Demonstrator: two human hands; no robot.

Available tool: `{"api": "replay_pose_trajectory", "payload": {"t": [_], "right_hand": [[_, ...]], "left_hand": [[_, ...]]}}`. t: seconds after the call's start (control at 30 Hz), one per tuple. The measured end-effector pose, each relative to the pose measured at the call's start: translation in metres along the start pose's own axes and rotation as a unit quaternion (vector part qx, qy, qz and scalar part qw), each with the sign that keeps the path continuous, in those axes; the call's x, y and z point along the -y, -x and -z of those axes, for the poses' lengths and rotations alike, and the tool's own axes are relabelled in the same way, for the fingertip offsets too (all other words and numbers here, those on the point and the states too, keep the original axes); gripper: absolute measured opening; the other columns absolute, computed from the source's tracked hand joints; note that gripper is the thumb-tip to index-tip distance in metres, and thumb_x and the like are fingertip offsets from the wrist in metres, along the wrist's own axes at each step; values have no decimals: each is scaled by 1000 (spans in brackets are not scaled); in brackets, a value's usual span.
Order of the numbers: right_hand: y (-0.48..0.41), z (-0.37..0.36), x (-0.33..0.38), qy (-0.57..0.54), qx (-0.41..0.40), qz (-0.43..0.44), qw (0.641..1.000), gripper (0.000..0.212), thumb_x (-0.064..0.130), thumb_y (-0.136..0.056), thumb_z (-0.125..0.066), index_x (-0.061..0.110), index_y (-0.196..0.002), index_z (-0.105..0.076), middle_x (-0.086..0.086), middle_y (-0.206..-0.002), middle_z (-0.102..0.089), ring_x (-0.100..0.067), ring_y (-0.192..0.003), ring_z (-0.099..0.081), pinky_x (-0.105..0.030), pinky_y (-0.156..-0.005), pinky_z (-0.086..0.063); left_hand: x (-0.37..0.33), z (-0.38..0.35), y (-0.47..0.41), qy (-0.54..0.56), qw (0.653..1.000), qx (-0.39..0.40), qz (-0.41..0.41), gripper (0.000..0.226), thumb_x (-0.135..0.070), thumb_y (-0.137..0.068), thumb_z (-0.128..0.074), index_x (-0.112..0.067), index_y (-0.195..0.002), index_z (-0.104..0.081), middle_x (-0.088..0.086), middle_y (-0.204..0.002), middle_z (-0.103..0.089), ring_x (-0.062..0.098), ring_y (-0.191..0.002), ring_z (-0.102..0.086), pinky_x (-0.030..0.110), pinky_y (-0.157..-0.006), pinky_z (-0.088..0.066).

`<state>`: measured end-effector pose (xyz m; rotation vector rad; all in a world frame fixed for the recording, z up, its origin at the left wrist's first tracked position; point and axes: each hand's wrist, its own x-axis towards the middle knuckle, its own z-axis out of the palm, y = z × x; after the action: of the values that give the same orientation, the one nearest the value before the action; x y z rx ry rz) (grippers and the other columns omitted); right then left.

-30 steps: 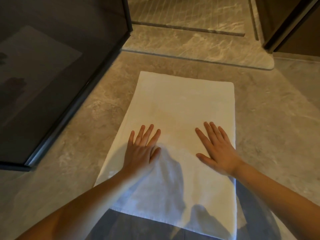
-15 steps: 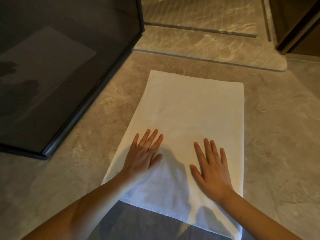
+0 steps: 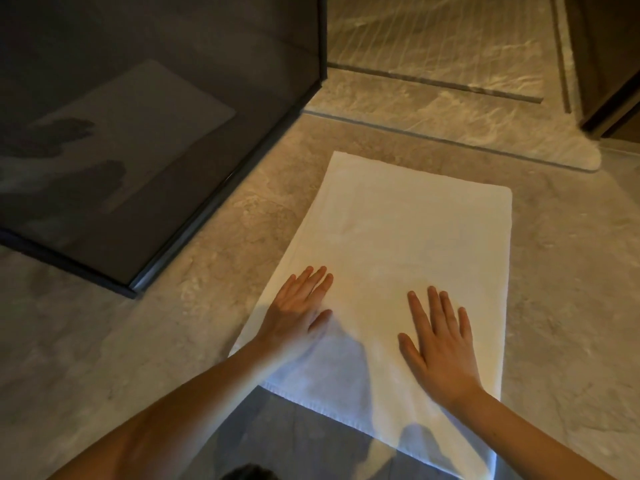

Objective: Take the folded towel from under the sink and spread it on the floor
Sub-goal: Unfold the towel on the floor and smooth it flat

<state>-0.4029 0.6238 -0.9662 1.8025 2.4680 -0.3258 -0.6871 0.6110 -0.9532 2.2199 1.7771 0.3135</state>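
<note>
A white towel (image 3: pixel 401 237) lies spread out flat on the beige stone floor (image 3: pixel 194 341), its long side running away from me. My left hand (image 3: pixel 298 306) rests palm down on the towel's near left part, fingers apart. Palm down as well, my right hand (image 3: pixel 440 344) presses on the near right part with fingers spread. Neither hand grips the cloth. Shadows of my arms fall across the towel's near edge.
A dark tinted glass panel (image 3: pixel 138 133) with a black frame stands on the left, its corner near the towel's left side. A raised stone threshold (image 3: pixel 450 126) crosses beyond the towel. A dark wooden door frame (image 3: pixel 609 81) is at the upper right.
My right hand has slid back toward me along the towel. My left hand stays nearly where it was. The view has shifted a little.
</note>
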Motion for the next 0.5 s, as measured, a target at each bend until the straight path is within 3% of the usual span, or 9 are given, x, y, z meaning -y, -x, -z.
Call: {"api": "replay_pose_trajectory", "payload": {"t": [0.17, 0.3, 0.37, 0.5], "right_hand": [[-1, 1, 2, 4, 0, -1, 1000, 70, 63, -94, -2, 28, -154, 4, -7, -162, 6, -26, -148, 11, -49, -120, 0], [-1, 0, 3, 8, 0, 1, 1000, 71, 63, -93, 1, 27, -154, 4, -8, -161, 6, -27, -148, 11, -48, -120, 2], [-1, 0, 4, 9, 2, 1, 1000, 71, 63, -93, 1, 26, -154, 4, -8, -161, 7, -27, -148, 12, -48, -120, 2], [-1, 3, 4, 6, 4, 0, 1000, 71, 62, -93, -1, 26, -154, 2, -10, -161, 4, -27, -148, 10, -50, -119, -1]], "left_hand": [[14, 10, 36, 29, 996, -38, 75, 55, -28, -94, -60, -6, -142, -44, 13, -150, -39, 30, -139, -36, 42, -110, -37], [11, 12, 42, 71, 985, -87, 130, 51, -7, -74, -80, 7, -119, -61, 27, -121, -60, 44, -111, -57, 49, -90, -53], [10, 16, 38, 120, 977, -99, 147, 53, -4, -73, -80, 4, -121, -60, 22, -117, -61, 40, -111, -56, 44, -91, -51], [11, 24, 27, 226, 939, -82, 245, 65, -8, -78, -74, -8, -137, -46, 10, -126, -48, 21, -117, -49, 18, -94, -36]]}}
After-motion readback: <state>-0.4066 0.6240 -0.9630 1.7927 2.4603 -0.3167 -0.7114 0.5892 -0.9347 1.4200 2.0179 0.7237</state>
